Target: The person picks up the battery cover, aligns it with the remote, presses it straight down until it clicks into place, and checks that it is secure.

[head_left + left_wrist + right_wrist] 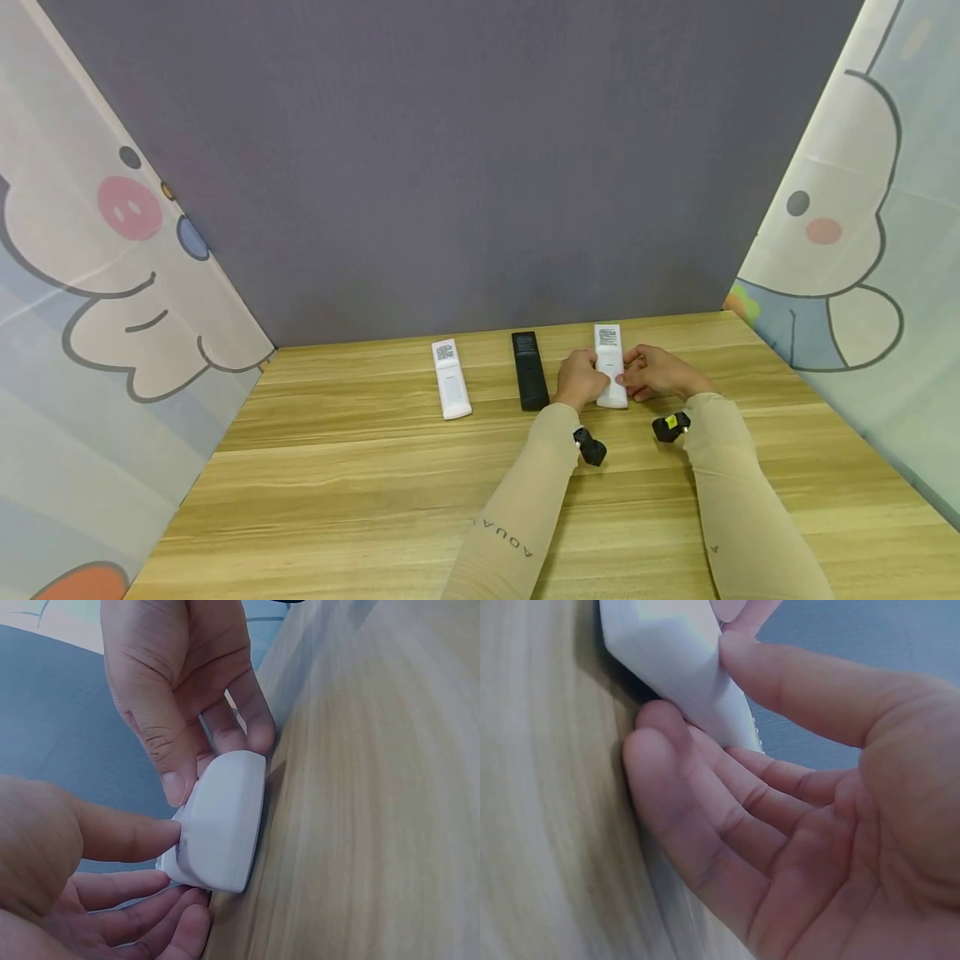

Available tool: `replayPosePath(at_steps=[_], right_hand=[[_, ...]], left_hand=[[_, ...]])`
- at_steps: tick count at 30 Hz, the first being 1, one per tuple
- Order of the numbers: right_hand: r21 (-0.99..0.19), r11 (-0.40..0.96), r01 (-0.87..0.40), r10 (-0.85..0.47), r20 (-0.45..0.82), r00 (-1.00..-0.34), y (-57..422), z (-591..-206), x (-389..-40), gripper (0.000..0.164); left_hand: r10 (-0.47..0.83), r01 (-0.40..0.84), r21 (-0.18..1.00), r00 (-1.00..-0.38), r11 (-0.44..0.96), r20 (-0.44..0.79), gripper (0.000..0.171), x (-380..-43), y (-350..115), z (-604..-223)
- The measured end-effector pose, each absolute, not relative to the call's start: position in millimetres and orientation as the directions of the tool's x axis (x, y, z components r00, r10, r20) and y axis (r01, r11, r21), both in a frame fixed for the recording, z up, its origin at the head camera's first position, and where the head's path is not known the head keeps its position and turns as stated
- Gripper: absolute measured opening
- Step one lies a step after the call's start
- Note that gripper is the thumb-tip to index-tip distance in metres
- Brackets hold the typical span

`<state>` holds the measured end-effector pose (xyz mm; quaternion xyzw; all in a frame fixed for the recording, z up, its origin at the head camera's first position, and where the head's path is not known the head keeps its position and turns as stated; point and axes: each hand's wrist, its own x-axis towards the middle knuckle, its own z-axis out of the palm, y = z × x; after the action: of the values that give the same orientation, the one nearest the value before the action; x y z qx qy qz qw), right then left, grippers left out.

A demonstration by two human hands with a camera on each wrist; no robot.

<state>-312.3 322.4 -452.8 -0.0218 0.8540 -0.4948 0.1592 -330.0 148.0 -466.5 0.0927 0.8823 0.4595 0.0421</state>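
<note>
A white remote control lies back side up on the wooden table, a printed label at its far end. My left hand grips its left edge, with the thumb on the upper face and the fingers along the side. From the other side my right hand holds it between thumb and fingers. In the left wrist view the white end of the remote sits low over the wood between both hands. The right wrist view shows the right fingers curled beneath its edge.
Left of the hands lies a black remote control, and further left another white remote control. A grey panel stands along the back edge of the table. Cartoon-printed curtains hang at both sides.
</note>
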Motion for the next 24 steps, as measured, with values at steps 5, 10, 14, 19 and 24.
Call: replayPosePath(at_steps=[5,10,14,19,24], right_hand=[[-0.857,0.499,0.128,-0.198,-0.257,-0.946,322.5,-453.5,-311.3,0.051],[-0.859,0.495,0.133,-0.201,-0.263,-0.944,323.4,-454.4,-311.6,0.053],[-0.855,0.498,0.145,-0.193,-0.272,-0.943,323.0,-454.3,-311.6,0.053],[-0.853,0.502,0.142,-0.197,-0.272,-0.942,323.6,-453.9,-310.5,0.052],[-0.852,0.506,0.136,-0.202,-0.27,-0.941,324.2,-453.7,-310.2,0.052]], left_hand=[[0.214,0.154,0.8,-0.976,0.58,0.032,0.019,-329.0,147.7,-466.2],[0.225,0.161,0.797,-0.974,0.581,0.033,0.026,-329.3,147.0,-466.5],[0.241,0.173,0.792,-0.97,0.585,0.034,0.028,-330.5,146.9,-467.8],[0.263,0.202,0.776,-0.963,0.598,0.048,0.027,-330.2,146.4,-468.4],[0.277,0.214,0.777,-0.96,0.592,0.053,0.024,-330.1,146.1,-469.2]])
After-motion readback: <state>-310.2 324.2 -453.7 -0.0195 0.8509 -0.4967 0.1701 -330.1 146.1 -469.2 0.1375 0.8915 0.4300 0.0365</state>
